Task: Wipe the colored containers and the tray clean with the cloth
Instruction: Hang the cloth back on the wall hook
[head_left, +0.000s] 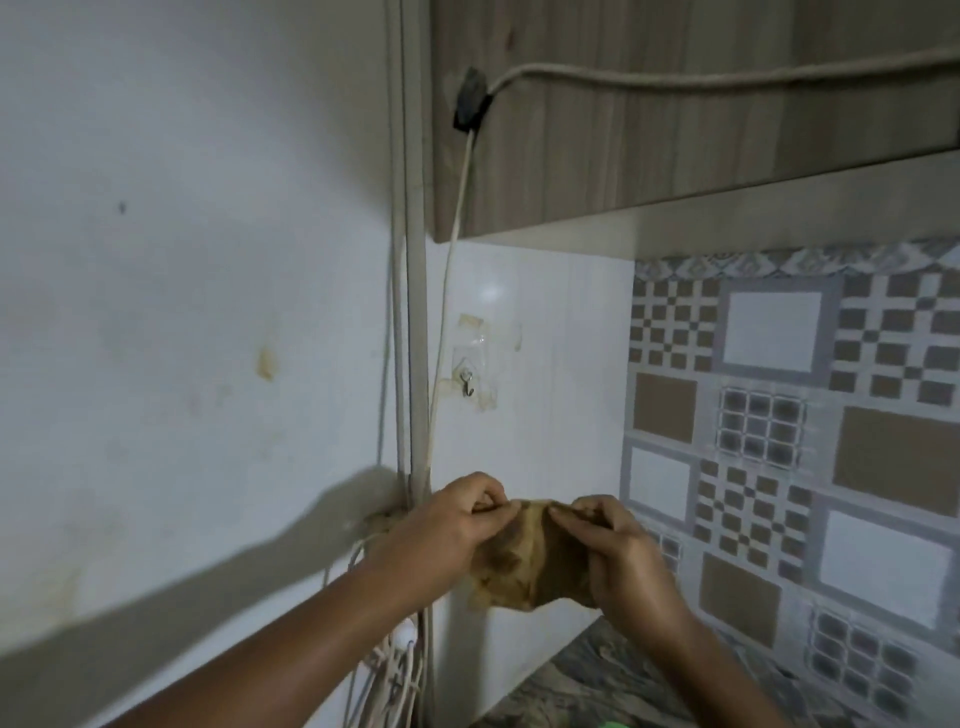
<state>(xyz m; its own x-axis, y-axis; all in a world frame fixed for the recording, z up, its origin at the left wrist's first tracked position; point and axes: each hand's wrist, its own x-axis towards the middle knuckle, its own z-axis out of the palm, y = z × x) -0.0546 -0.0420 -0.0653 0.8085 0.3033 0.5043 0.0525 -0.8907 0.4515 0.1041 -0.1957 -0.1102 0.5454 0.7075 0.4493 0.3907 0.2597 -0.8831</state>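
We hold the cloth (530, 566) up in front of the white tiled wall, both hands raised above the worktop (597, 670). Our left hand (452, 525) pinches the cloth's top edge between thumb and fingertips. Our right hand (618, 551) pinches the same edge just beside it. The hands sit close together, with a short span of fabric pulled taut between them and the rest hanging crumpled below.

The cloth is brown, stained and limp, so it takes two pinches to open an edge. We judge the grip serves one of two ends: spreading the cloth to find a cleaner face for wiping, or finding a spot to catch on the small metal hook (467, 385) on the wall above the hands. We cannot tell which.

The colored containers and the tray are out of view. Only a green sliver (769, 724) shows at the bottom edge, too little to name, so we cannot judge how much wiping is done. Pale cords (415, 649) hang in the corner beside our left wrist, and the cloth should be kept off them.
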